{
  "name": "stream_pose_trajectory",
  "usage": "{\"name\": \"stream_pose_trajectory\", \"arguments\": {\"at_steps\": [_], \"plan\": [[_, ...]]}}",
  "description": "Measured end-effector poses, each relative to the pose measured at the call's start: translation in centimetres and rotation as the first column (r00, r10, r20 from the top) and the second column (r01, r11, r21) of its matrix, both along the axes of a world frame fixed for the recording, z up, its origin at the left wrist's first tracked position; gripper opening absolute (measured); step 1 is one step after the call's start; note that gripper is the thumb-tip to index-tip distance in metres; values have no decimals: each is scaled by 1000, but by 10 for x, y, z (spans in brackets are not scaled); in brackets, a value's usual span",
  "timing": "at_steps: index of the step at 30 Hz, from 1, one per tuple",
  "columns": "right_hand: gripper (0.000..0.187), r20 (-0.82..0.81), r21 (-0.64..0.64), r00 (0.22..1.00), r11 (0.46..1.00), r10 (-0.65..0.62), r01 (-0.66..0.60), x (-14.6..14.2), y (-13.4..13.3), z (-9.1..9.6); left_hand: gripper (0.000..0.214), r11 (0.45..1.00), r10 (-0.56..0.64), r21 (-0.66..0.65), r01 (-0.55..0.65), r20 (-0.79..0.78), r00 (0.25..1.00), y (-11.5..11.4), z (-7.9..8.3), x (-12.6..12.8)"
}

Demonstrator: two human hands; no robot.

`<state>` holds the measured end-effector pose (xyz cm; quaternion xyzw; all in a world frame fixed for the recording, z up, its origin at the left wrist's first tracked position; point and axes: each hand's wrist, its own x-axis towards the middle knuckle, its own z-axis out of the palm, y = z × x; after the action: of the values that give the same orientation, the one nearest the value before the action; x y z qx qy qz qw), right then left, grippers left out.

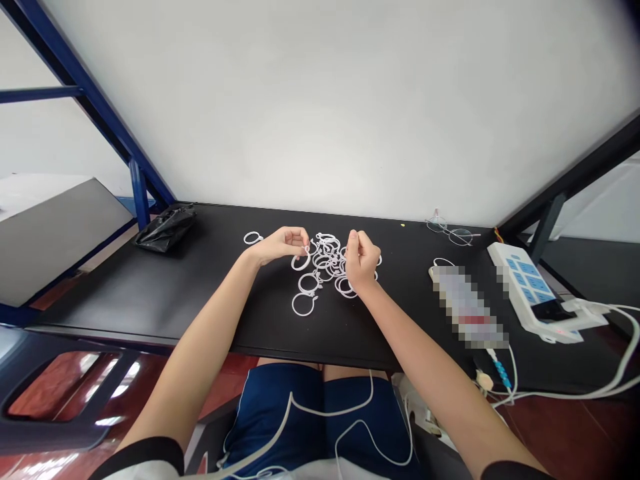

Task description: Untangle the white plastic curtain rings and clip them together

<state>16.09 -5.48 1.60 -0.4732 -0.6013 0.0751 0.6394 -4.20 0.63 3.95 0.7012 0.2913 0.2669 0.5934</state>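
My left hand [287, 244] pinches a white curtain ring [301, 268] by its small eyelet, so the loop hangs below the fingertips. Just to the right of it lies a loose pile of white curtain rings [327, 257], many of them overlapping. My right hand [363, 257] is closed, thumb up, over the right side of this pile; whatever is inside its fingers is hidden. Two more rings [303, 305] lie in front of the pile, nearer to me. A single ring [253, 238] rests apart, to the left beyond my left wrist.
On the black table [215, 267], a black plastic bag [167, 228] sits at the left. Glasses [449, 231], a blurred-out phone [467, 307] and a white power strip [525, 283] with cables are on the right. A pale wall [320, 120] rises behind; blue frame bars [95, 93] slant at left.
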Motion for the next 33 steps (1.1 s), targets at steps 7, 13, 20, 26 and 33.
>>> {"name": "stream_pose_trajectory", "arguments": {"at_steps": [7,13,20,26,33], "plan": [[33,207,-190,882,902,423,-388,-12,-11,9,27,967,118,-250,-57,239,964,-5,-10,18],[28,239,-261,889,907,392,-329,-16,-11,5,30,951,251,-248,-185,271,929,-6,-17,28],[21,164,-223,952,950,258,-219,-15,-9,4,28,947,217,-296,-124,309,926,-5,-21,31],[22,160,-133,964,973,211,-190,-17,-8,3,29,934,210,-345,-95,313,926,-5,-19,30],[18,172,-157,959,967,227,-201,-16,-9,5,35,931,236,-349,-109,344,909,-8,-17,32]]}}
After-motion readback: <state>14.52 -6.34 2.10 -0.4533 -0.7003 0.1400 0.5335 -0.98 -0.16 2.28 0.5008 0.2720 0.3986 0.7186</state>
